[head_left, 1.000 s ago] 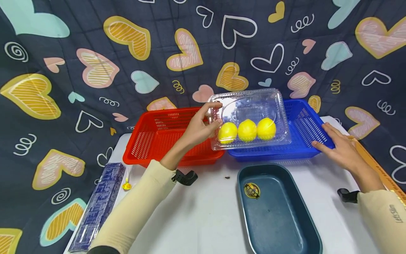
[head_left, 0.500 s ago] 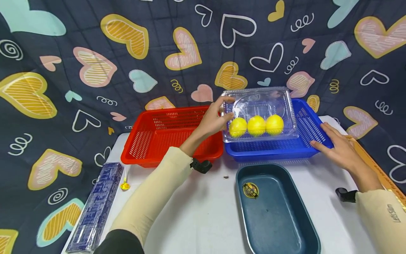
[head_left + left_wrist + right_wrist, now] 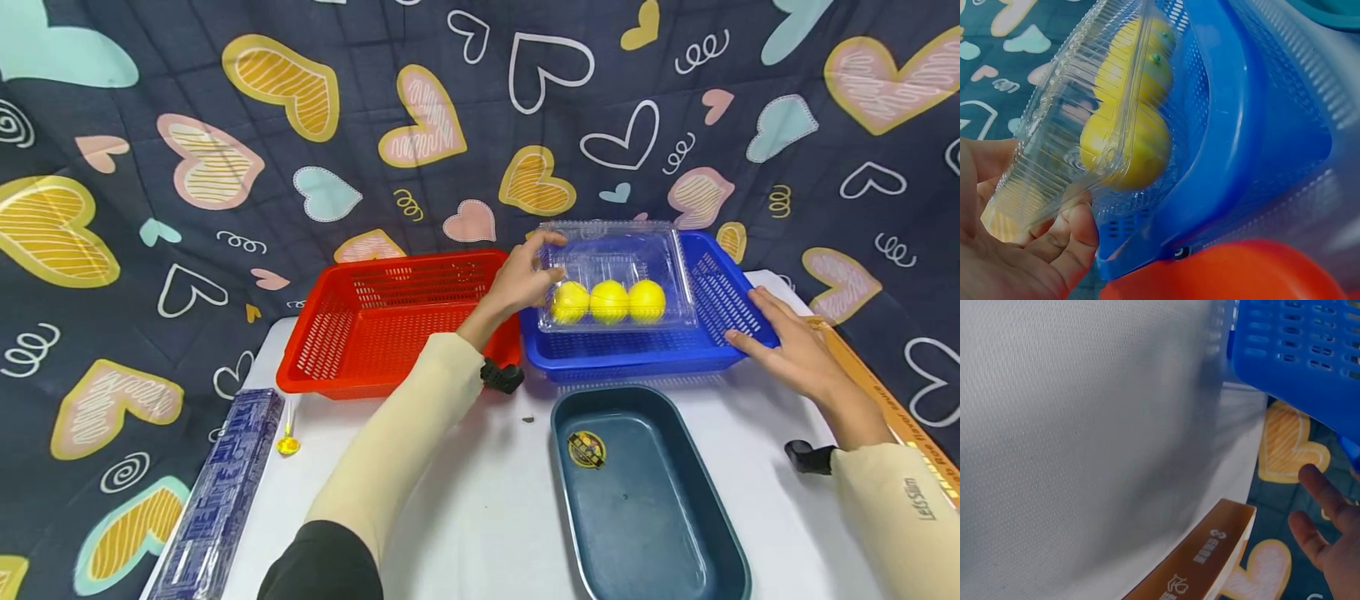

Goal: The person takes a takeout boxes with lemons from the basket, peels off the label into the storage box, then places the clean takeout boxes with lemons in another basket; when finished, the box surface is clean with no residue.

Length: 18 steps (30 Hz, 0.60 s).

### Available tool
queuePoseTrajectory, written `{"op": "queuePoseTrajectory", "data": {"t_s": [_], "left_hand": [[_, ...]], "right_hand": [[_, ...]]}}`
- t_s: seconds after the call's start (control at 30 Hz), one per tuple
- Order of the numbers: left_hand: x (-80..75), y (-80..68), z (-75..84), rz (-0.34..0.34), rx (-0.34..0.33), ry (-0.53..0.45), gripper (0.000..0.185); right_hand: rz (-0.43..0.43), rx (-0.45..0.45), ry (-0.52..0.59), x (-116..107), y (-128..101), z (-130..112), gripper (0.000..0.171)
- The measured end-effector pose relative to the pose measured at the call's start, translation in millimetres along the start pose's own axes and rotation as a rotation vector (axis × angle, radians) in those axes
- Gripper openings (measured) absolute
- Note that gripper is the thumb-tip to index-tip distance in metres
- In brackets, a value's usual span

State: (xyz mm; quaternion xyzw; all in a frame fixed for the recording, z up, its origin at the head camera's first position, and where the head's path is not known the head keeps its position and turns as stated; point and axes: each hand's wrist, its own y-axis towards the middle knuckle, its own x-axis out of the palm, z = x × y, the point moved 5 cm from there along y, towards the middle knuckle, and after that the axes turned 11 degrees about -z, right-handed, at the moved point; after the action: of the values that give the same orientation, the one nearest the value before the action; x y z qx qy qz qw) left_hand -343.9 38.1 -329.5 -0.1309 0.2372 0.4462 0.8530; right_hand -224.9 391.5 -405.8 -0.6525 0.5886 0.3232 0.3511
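Closest to the camera there's a dark teal tray [image 3: 645,533] on the white bench [image 3: 465,500], w/ a round sticker [image 3: 587,448] inside and nothing else in it afaict. Off to the left edge a long blue-patterned pack [image 3: 217,492] and a tiny yellow bit [image 3: 287,444] beside it.

Bit further back: right hand [image 3: 787,354] lies flat, fingers straight and relaxed, fingertips touching the near right corner of the blue basket [image 3: 720,287], holding nothing. An orange box edge [image 3: 1210,556] runs along the bench on that side.

Left hand [image 3: 517,283] grips the left end of the clear clamshell box [image 3: 615,275], thumb on top, fingers curled under it (wrist view shows them wrapped round the ribbed rim). The box is down in the blue basket, tilted a little. Can't tell if its bottom fully rests on the basket floor or if it's partly carried by the hand.

So progress-wise I'd say nearly done: box is in the blue basket, what's left is prob just letting go and pulling the hand away.

The box itself: see-through ribbed plastic, lid closed, 3 yellow lemons [image 3: 609,302] in a row inside, touching each other.

Red basket [image 3: 390,321] sits just beside the blue one, on the left. Behind all of it, dark heart-print cloth [image 3: 300,125].
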Motion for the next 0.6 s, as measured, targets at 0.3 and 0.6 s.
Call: {"op": "queuePoseTrajectory", "data": {"t_s": [0.3, 0.6], "left_hand": [[10.5, 21.1, -5.4, -0.026, -0.02, 0.078, 0.045], [15.0, 31.4, -10.2, -0.039, -0.084, 0.08, 0.045]], "right_hand": [[-0.002, 0.005, 0.021, 1, 0, -2, 0.09], [-0.001, 0.015, 0.02, 0, 0, 0, 0.09]]}}
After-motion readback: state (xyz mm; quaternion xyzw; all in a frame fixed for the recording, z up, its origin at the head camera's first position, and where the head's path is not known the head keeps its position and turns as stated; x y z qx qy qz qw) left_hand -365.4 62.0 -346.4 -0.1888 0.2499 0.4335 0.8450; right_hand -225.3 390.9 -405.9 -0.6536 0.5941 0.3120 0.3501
